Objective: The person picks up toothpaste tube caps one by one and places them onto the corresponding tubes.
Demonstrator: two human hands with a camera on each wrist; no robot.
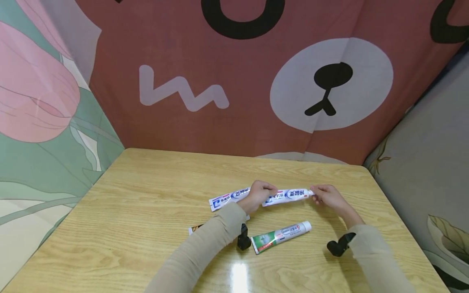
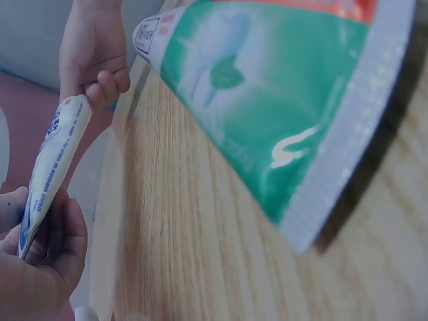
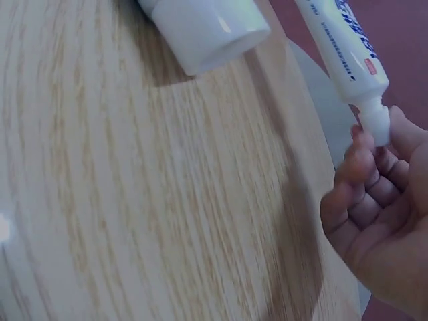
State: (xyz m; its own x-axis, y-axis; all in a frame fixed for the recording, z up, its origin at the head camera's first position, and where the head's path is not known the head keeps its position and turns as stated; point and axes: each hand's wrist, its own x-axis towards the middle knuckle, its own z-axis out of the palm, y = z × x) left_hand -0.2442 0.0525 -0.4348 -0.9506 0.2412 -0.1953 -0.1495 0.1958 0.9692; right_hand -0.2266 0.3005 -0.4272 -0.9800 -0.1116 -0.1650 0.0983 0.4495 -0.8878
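A white and blue toothpaste tube [image 1: 291,196] is stretched between both hands above the table. My left hand [image 1: 258,195] grips its flat tail end, thumb on one side and curled fingers on the other. At the opposite end, my right hand [image 1: 331,199] pinches the white cap [image 3: 376,126] between thumb and fingertips. A narrow stretch of neck shows between cap and tube shoulder in the right wrist view. Behind the left hand lies a similar white and blue tube [image 1: 229,199], partly covered by it. Nearer to me rests a green and white toothpaste tube [image 1: 282,237], capped.
Under the left sleeve, the end of a dark and orange tube [image 1: 195,229] peeks out on the wooden table [image 1: 146,187]. A red-brown cloth with a bear face [image 1: 249,81] hangs behind the table's far edge. Patterned curtains [image 1: 421,162] flank both sides.
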